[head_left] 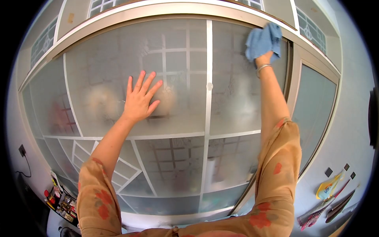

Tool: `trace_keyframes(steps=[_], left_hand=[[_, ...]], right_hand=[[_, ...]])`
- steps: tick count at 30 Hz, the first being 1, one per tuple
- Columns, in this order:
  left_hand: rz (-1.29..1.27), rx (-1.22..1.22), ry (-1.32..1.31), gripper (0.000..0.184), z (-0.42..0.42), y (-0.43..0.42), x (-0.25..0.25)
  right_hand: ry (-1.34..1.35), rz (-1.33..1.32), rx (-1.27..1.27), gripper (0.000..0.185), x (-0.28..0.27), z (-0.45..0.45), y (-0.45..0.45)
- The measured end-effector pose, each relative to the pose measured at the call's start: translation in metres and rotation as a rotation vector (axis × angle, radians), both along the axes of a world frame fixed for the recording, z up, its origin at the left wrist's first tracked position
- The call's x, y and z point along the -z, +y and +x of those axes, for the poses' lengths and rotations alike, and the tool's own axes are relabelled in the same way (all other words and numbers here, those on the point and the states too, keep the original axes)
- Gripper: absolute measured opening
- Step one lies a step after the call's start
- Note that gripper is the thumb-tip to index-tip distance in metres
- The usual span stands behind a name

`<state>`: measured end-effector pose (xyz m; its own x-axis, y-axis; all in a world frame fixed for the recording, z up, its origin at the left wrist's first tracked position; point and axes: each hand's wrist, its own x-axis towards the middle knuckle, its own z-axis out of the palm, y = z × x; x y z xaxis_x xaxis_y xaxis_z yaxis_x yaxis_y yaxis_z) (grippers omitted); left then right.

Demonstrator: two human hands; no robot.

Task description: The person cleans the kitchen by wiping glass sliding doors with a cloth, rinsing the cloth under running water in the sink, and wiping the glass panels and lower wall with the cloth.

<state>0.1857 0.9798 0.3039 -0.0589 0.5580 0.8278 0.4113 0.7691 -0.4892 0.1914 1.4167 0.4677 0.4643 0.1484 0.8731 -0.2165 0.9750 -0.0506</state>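
We see the left hand (139, 102) spread wide, palm toward the frosted glass (177, 106), while the right hand (264, 59) grips a blue cloth (263, 41) near the top right, just beside the door frame (293, 85). Low at left is a crowded rack (63, 205); a yellow bag (326, 189) hangs at right. The right sleeve (279, 158) blocks part of the glass and frame from us. The cloth covers most of the right fingers — we cannot tell how they bend — and the shapes behind the glass are too blurred to name.
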Motion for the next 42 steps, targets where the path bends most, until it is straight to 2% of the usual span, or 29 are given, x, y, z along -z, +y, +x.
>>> trace_keyframes(steps=[2, 3, 5, 6, 7, 8, 9, 10, 11, 13, 14, 16, 19, 20, 21, 23, 24, 26, 27, 29, 32, 33, 35, 37, 38, 40, 42], left_hand=[[0.002, -0.003, 0.001, 0.063, 0.0, -0.001, 0.0], [0.004, -0.004, 0.002, 0.063, 0.001, 0.0, 0.001], [-0.003, -0.005, 0.0, 0.063, 0.001, 0.001, 0.001], [0.003, -0.01, 0.002, 0.062, 0.0, 0.0, 0.0], [0.009, -0.015, 0.0, 0.062, 0.0, 0.0, 0.0], [0.015, -0.008, 0.004, 0.062, 0.0, 0.001, 0.0], [0.018, 0.0, 0.009, 0.062, 0.0, 0.001, 0.0], [0.019, -0.001, 0.009, 0.062, 0.0, 0.001, 0.0], [0.012, -0.007, 0.008, 0.062, -0.001, 0.002, 0.0], [0.012, -0.016, 0.012, 0.063, -0.001, 0.002, 0.0], [0.012, -0.013, 0.007, 0.063, 0.0, 0.003, 0.0], [0.003, -0.01, -0.004, 0.063, 0.001, 0.003, 0.001], [0.013, -0.005, 0.01, 0.064, 0.001, 0.004, 0.001], [0.02, -0.004, 0.013, 0.063, 0.002, 0.005, 0.001], [0.028, -0.004, 0.015, 0.063, 0.002, 0.005, 0.001], [0.018, -0.005, 0.017, 0.063, 0.002, 0.003, 0.001], [0.008, -0.004, 0.018, 0.064, 0.003, 0.004, 0.001], [0.005, 0.0, 0.021, 0.063, 0.003, 0.004, 0.0], [0.004, 0.0, 0.024, 0.063, 0.004, 0.004, 0.0], [0.007, 0.002, 0.014, 0.062, 0.004, 0.004, 0.0], [0.022, -0.003, 0.014, 0.062, 0.002, 0.004, 0.001], [0.028, -0.002, 0.019, 0.062, 0.002, 0.004, 0.0], [0.031, 0.0, 0.018, 0.062, 0.002, 0.004, 0.001], [0.037, 0.003, 0.019, 0.061, 0.003, 0.003, 0.0], [0.038, 0.012, 0.023, 0.061, 0.003, 0.003, 0.0], [0.036, 0.023, 0.019, 0.061, 0.003, 0.002, 0.001], [0.039, 0.026, 0.024, 0.061, 0.002, 0.002, 0.001]], right_hand=[[0.132, 0.262, -0.045, 0.059, -0.001, -0.012, -0.015], [0.129, 0.256, -0.043, 0.059, 0.004, -0.004, -0.02], [-0.279, -0.016, 0.082, 0.059, 0.009, 0.016, -0.027], [-0.358, -0.115, -0.057, 0.059, 0.008, 0.023, -0.018], [-0.299, -0.24, -0.008, 0.058, 0.006, 0.017, 0.002], [-0.41, -0.363, -0.17, 0.056, 0.005, 0.035, 0.011], [-0.384, -0.437, -0.124, 0.054, 0.005, 0.035, 0.031], [0.007, -0.188, 0.258, 0.056, 0.014, -0.006, 0.09], [0.006, -0.186, 0.257, 0.056, 0.025, -0.021, 0.104], [-0.101, -0.076, 0.342, 0.059, 0.039, -0.034, 0.115], [-0.545, -0.065, 0.303, 0.063, 0.027, -0.002, 0.097], [-0.561, -0.161, 0.092, 0.065, 0.033, 0.002, 0.048], [-0.372, -0.125, -0.463, 0.071, 0.057, -0.01, -0.06], [-0.039, -0.018, -0.337, 0.071, 0.059, -0.086, -0.062], [-0.038, -0.018, -0.336, 0.071, 0.057, -0.084, -0.09], [-0.365, 0.332, -1.302, 0.069, 0.052, -0.052, -0.143], [-0.365, 0.331, -1.298, 0.069, 0.052, -0.035, -0.15], [-0.083, 0.725, 0.004, 0.06, 0.052, -0.003, -0.16], [-0.084, 0.725, 0.004, 0.06, 0.051, 0.011, -0.156], [-0.915, 0.497, 0.328, 0.058, 0.048, 0.037, -0.128], [-0.546, 0.074, 0.203, 0.06, 0.052, 0.019, -0.043], [-0.72, -0.205, 0.089, 0.057, 0.056, 0.037, -0.027], [-0.143, -0.096, 0.231, 0.056, 0.093, 0.012, 0.042], [-0.34, -0.278, 0.121, 0.056, 0.149, 0.024, 0.065], [-0.337, -0.251, 0.233, 0.053, 0.188, 0.012, 0.083], [-0.143, -0.196, 0.257, 0.053, 0.284, -0.034, 0.117], [-0.335, -0.333, 0.169, 0.053, 0.331, -0.022, 0.086]])
